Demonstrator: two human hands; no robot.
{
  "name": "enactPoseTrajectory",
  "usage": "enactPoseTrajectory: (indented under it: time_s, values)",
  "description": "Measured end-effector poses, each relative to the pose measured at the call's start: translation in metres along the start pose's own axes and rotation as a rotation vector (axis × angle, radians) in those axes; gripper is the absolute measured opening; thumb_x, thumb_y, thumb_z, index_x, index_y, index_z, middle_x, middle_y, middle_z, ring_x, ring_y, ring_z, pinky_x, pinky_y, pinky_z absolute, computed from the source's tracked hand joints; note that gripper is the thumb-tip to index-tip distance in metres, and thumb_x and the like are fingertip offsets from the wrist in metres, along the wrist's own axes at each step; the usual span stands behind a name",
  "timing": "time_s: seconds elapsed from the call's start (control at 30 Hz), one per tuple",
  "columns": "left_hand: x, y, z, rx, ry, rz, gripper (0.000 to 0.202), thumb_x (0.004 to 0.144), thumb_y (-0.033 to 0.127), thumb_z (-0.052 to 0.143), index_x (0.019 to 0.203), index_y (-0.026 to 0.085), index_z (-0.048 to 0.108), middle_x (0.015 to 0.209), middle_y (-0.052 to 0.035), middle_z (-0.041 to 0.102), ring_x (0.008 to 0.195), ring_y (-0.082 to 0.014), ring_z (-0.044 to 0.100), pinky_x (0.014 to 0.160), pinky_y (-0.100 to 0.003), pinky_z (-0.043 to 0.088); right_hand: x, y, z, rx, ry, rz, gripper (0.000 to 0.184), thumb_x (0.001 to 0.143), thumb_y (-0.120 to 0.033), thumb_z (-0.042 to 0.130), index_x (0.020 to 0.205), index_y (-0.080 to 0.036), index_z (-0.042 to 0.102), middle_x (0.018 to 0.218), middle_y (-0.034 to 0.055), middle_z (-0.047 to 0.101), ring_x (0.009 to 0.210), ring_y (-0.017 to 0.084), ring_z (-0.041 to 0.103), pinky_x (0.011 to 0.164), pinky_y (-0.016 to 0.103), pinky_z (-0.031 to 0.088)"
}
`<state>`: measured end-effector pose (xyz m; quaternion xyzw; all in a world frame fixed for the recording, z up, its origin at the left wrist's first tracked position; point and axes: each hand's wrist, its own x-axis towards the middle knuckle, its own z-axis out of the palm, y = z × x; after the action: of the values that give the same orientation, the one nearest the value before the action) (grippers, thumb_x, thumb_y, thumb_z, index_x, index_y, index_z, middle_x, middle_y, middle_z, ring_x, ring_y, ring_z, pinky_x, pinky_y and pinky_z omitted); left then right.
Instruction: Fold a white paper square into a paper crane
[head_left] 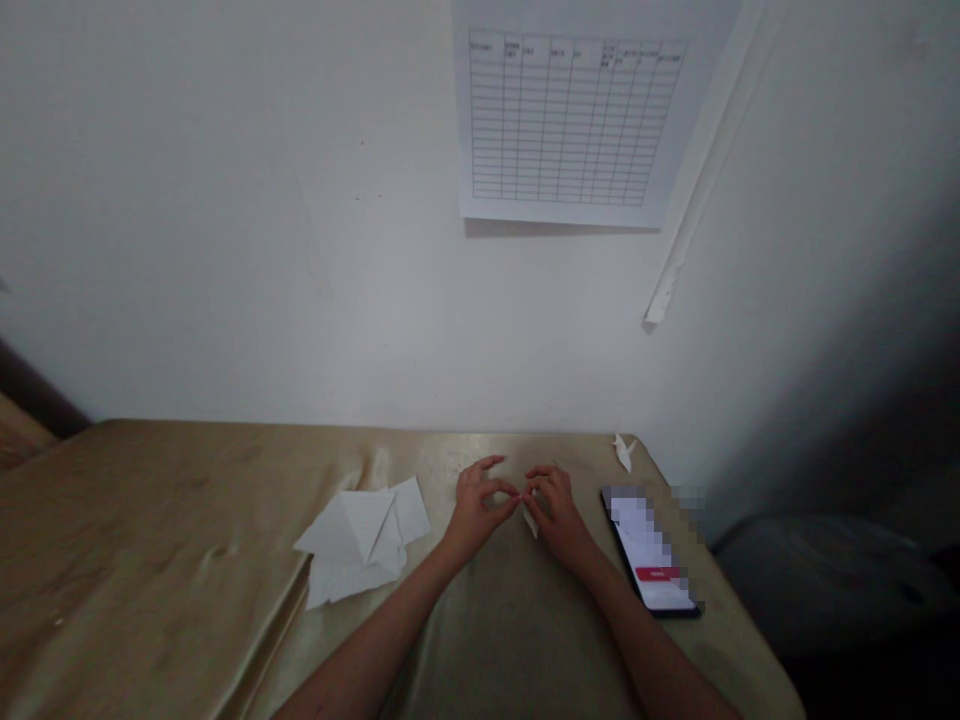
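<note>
My left hand [480, 500] and my right hand [556, 508] meet over the table, each with thumb and index finger pinched together. Between them is a small piece of folded white paper [532, 523]. Most of it is hidden by the fingers of my right hand, and its lower point sticks out below them. The left fingertips pinch at its near edge, while the other left fingers are loosely raised. A small white folded paper bird [623, 454] lies at the table's back right corner.
White paper sheets [352, 540], some folded, lie loosely stacked left of my hands. A phone [651, 560] with a lit screen lies to the right. The table [187, 540] has a wrinkled brownish cover. A printed grid sheet [562, 130] hangs on the wall behind.
</note>
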<state>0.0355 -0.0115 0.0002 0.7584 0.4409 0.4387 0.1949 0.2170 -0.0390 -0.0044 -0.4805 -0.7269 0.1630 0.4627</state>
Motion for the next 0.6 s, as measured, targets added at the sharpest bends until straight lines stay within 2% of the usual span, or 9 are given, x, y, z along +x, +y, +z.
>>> enactPoseTrajectory:
  time_s: [0.13, 0.27, 0.43, 0.6]
  values:
    - [0.0, 0.0, -0.002, 0.004, 0.026, -0.007, 0.005, 0.076, 0.026, 0.077, 0.081, 0.028, 0.077, 0.136, -0.0032, 0.057, 0.126, -0.0268, 0.049, 0.109, -0.052, 0.039, 0.001, 0.003, 0.0, -0.016, 0.025, 0.024, 0.012, 0.091, -0.034, 0.059, 0.091, -0.027, 0.068, 0.116, 0.0069, 0.058, 0.117, 0.025, 0.049, 0.105, 0.048, 0.04]
    - [0.001, -0.003, -0.004, -0.004, 0.09, -0.052, 0.002, 0.077, 0.026, 0.076, 0.079, 0.027, 0.076, 0.134, -0.0045, 0.057, 0.125, -0.0268, 0.05, 0.109, -0.051, 0.04, 0.0, 0.01, 0.003, -0.008, 0.113, 0.087, 0.027, 0.086, -0.04, 0.066, 0.111, -0.027, 0.065, 0.118, 0.0079, 0.057, 0.116, 0.026, 0.049, 0.104, 0.048, 0.041]
    - [0.003, -0.004, -0.007, -0.01, 0.16, -0.095, 0.003, 0.079, 0.028, 0.074, 0.078, 0.026, 0.075, 0.13, -0.0048, 0.057, 0.124, -0.0258, 0.051, 0.11, -0.05, 0.04, -0.003, 0.016, 0.006, -0.061, 0.094, 0.14, 0.019, 0.084, -0.045, 0.069, 0.082, -0.026, 0.07, 0.111, 0.0079, 0.058, 0.113, 0.028, 0.049, 0.103, 0.05, 0.04]
    - [0.002, -0.001, -0.009, -0.03, 0.188, -0.097, 0.006, 0.08, 0.03, 0.074, 0.078, 0.025, 0.075, 0.129, -0.005, 0.058, 0.124, -0.0256, 0.051, 0.11, -0.05, 0.04, -0.004, 0.015, 0.008, -0.083, 0.057, 0.118, 0.017, 0.084, -0.043, 0.07, 0.077, -0.028, 0.072, 0.111, 0.0078, 0.059, 0.115, 0.028, 0.047, 0.104, 0.052, 0.039]
